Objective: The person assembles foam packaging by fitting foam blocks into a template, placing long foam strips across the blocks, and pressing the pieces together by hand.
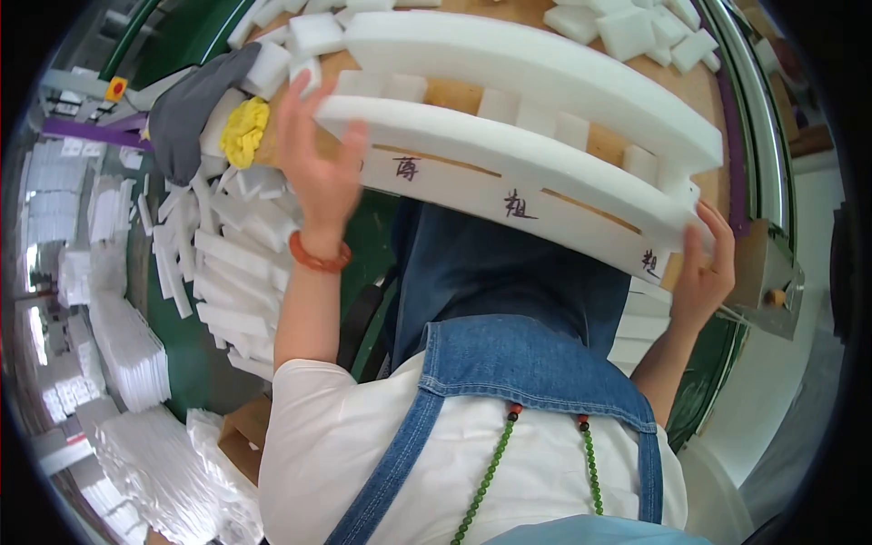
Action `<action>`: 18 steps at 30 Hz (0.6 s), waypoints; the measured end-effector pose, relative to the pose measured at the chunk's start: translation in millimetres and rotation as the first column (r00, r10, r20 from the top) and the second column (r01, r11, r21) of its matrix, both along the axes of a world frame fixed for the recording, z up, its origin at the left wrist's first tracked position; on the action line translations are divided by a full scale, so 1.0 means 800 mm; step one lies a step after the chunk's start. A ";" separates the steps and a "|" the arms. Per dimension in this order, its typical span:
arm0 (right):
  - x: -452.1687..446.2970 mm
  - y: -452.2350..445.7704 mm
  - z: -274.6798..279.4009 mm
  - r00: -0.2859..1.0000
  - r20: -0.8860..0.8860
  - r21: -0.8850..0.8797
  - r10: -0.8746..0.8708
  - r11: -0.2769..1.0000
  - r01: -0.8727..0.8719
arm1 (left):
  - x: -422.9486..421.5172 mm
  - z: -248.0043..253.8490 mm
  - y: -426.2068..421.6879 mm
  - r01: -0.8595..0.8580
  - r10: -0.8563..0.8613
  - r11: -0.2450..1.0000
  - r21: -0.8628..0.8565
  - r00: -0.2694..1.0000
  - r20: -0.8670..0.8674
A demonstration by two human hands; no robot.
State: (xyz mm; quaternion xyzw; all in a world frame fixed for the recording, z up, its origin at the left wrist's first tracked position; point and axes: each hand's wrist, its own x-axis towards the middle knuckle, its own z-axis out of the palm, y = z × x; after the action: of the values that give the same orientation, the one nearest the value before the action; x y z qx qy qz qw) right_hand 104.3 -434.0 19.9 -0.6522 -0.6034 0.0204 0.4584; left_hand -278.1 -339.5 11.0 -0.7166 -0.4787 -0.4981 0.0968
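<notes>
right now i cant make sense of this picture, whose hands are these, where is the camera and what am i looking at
No robot here: the left hand and right hand are someone's own, bare. The one picture comes from a camera worn on the head, looking forward and down, so the denim bib shows too. Loose white blocks lie on the bench; a yellow cloth is at the left. Nearer are two long curved white bars, with short blocks between. The hands are at opposite ends of the front bar; how firmly they hold it, I cannot tell.
</notes>
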 end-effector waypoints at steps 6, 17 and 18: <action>0.039 0.012 -0.045 0.924 -0.382 0.063 0.018 0.998 0.007 | -0.034 -0.022 0.040 0.376 0.021 0.841 -0.388 0.694 0.720; 0.057 0.034 -0.105 0.839 -0.534 0.287 0.101 0.955 0.068 | -0.036 -0.044 0.054 0.548 0.011 0.754 -0.363 0.542 0.840; 0.058 0.030 -0.109 0.839 -0.534 0.300 0.105 0.951 0.073 | -0.037 -0.046 0.052 0.554 0.012 0.750 -0.362 0.536 0.844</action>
State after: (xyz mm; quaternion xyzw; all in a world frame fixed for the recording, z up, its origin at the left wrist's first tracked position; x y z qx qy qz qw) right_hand 150.4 -409.9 -67.3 -0.5346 -0.4495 0.1141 0.7065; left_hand -307.3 -298.3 -25.6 -0.4710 -0.4728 -0.5983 -0.4435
